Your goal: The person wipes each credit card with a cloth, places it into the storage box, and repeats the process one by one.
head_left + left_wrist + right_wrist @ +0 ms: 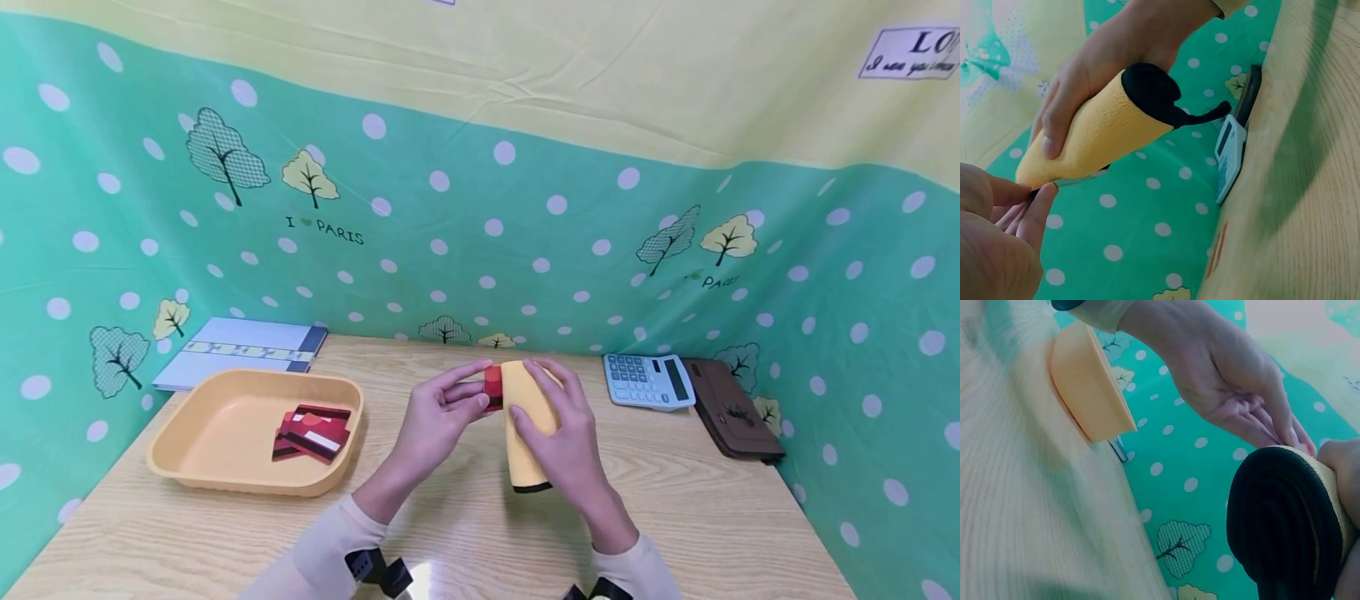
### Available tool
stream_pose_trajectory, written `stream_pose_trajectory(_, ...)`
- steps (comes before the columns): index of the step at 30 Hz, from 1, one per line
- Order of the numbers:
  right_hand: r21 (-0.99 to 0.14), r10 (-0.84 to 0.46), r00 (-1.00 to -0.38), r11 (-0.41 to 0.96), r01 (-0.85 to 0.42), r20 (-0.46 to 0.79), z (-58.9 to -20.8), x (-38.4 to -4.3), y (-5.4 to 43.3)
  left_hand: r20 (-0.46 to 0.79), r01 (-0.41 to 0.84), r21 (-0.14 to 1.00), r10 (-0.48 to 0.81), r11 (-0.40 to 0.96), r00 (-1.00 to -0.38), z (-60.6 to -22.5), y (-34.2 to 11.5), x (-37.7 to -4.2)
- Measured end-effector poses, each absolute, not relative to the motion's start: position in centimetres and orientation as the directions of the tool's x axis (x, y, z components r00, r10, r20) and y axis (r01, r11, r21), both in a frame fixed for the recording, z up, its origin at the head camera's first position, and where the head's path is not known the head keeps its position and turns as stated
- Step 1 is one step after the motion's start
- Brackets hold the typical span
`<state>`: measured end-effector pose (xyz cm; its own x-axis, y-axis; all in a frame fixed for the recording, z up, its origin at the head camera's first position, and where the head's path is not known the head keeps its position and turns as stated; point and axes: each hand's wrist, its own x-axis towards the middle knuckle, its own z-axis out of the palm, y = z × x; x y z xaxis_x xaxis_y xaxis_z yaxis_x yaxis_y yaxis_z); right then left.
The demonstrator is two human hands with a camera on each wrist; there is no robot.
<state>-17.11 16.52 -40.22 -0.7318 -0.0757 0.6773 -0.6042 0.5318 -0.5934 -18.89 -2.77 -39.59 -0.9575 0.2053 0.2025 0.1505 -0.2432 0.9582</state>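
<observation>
My right hand (566, 437) grips a rolled yellow cloth (525, 467) with a black underside, holding it above the table near the middle. The roll's black spiral end (1279, 519) faces the right wrist camera, and a black strip (1204, 117) sticks out from it in the left wrist view. With thumb and fingertips, my left hand (435, 425) pinches a red card (492, 385) right at the roll's left side. Part of that card is hidden behind the fingers and the cloth.
On the left stands a peach-coloured tray (240, 483) with several red cards (318, 433) at its right end. Behind it lies a pale blue folder (247, 340). A light blue calculator (648, 382) and a brown case (735, 408) lie at the right. Patterned curtain (450, 192) surrounds the table.
</observation>
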Motion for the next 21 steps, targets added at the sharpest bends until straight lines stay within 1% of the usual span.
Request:
stream_pose_trajectory(7, -0.616, -0.024, -0.746, 0.546, -0.568, 0.666, -39.8, -17.7, 17.6, 0.172, 0.119, 0.964, 0.216, -0.236, -0.961, -39.0, -3.2, -18.8)
stream_pose_trajectory(14, -0.643, 0.012, -0.77, 0.559, -0.524, 0.638, -39.9, -18.2, 18.6, 0.183, 0.14, 0.967, 0.2, -0.21, -0.963, -38.9, -3.7, -19.1)
stream_pose_trajectory(21, -0.685, 0.04, -0.817, 0.57, -0.455, 0.576, -40.0, -18.7, 19.7, 0.162, 0.13, 0.974, 0.175, -0.185, -0.971, -38.7, -4.0, -19.5)
